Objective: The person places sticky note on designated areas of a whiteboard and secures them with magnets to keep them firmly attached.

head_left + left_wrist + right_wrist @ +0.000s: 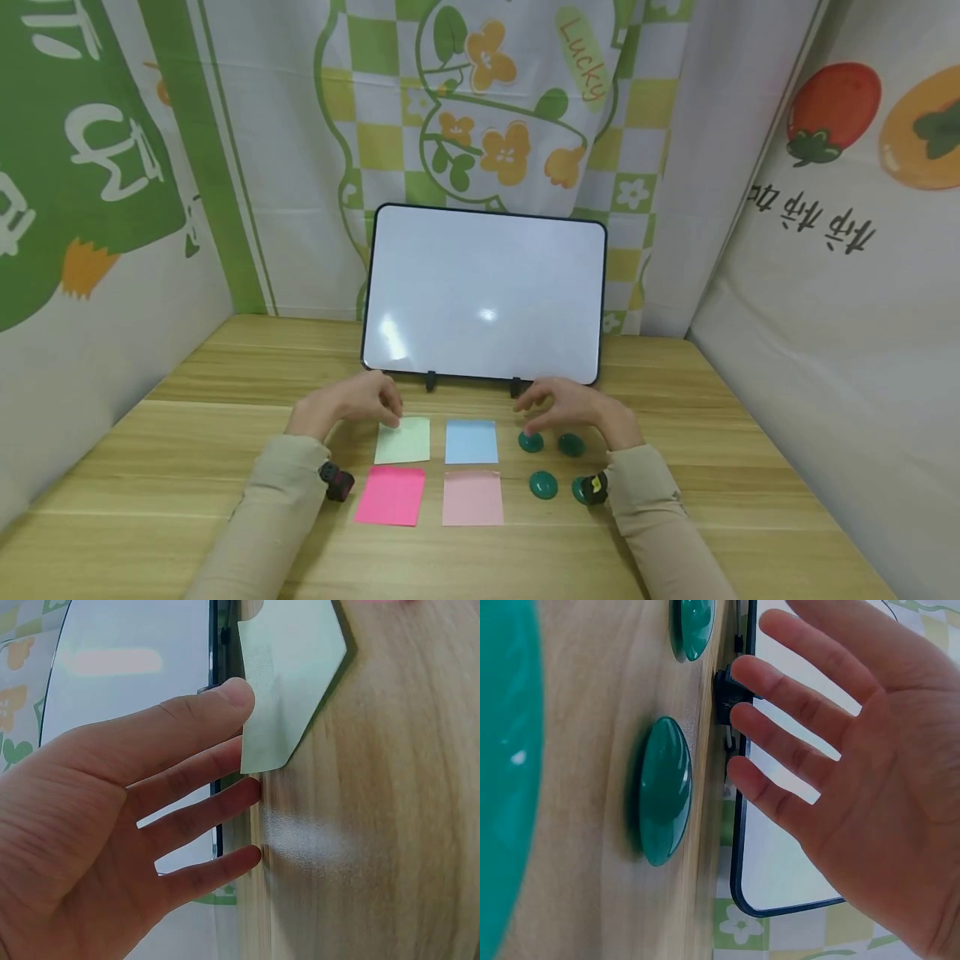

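Observation:
My left hand (367, 398) is at the upper left corner of a pale green sticky note (405, 442). In the left wrist view the thumb (237, 694) lies over the note's edge, with the index fingertip hidden behind it; the other fingers are spread. My right hand (562, 404) hangs over a glossy green domed disc (531, 442), its fingers (780, 682) loosely extended and holding nothing. Two more such discs, one green disc (572, 445) and another green disc (543, 485), lie nearby; a further green disc (579, 490) is partly hidden by the wrist camera.
A blue sticky note (471, 442), a hot pink sticky note (390, 496) and a light pink sticky note (473, 499) lie on the wooden table (480, 567). Behind them a whiteboard (487, 283) stands tilted on small black feet (431, 382). Printed curtains (285, 125) surround the table.

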Available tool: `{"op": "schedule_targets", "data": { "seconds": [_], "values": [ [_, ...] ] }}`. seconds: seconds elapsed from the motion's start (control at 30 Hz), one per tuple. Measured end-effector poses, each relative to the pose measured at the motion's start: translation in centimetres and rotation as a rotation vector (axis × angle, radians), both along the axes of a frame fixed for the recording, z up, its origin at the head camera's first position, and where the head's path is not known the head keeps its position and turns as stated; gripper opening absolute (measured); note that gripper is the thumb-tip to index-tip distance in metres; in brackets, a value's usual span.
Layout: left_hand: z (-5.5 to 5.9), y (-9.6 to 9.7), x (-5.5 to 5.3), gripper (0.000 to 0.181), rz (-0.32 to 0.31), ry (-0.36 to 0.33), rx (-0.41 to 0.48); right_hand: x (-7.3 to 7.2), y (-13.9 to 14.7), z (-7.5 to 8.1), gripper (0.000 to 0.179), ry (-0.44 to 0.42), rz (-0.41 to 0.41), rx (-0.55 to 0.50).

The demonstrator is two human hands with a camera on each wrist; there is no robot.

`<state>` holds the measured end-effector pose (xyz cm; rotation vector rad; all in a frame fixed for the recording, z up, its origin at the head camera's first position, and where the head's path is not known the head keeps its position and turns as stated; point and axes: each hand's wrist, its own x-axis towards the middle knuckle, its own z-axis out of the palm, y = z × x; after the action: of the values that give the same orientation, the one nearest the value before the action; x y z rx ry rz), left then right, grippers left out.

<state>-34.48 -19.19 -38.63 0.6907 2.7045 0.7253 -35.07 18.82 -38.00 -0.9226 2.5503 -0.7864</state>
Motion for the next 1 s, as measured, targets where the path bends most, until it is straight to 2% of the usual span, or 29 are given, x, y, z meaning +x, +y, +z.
{"op": "schedule_targets", "data": {
  "seconds": [0.1, 0.5, 0.73, 1.0],
  "values": [
    [-0.07, -0.01, -0.07, 0.007, -0.006, 0.006, 0.003, -0.03, 0.14, -0.21, 0.042, -0.023, -0.007, -0.001],
    [0.02, 0.21, 0.18, 0.005, -0.013, -0.001, 0.005, -0.21, 0.3, -0.49, 0.038, -0.028, -0.024, 0.049],
    [0.03, 0.21, 0.29, 0.006, 0.023, -0.019, -0.01, -0.21, 0.52, -0.54, 0.035, -0.036, -0.008, 0.056],
    [-0.02, 0.13, 0.23, 0.007, 0.029, -0.022, 0.005, -0.41, 0.78, -0.69, 0.033, -0.061, 0.004, 0.043]
  ]
}}
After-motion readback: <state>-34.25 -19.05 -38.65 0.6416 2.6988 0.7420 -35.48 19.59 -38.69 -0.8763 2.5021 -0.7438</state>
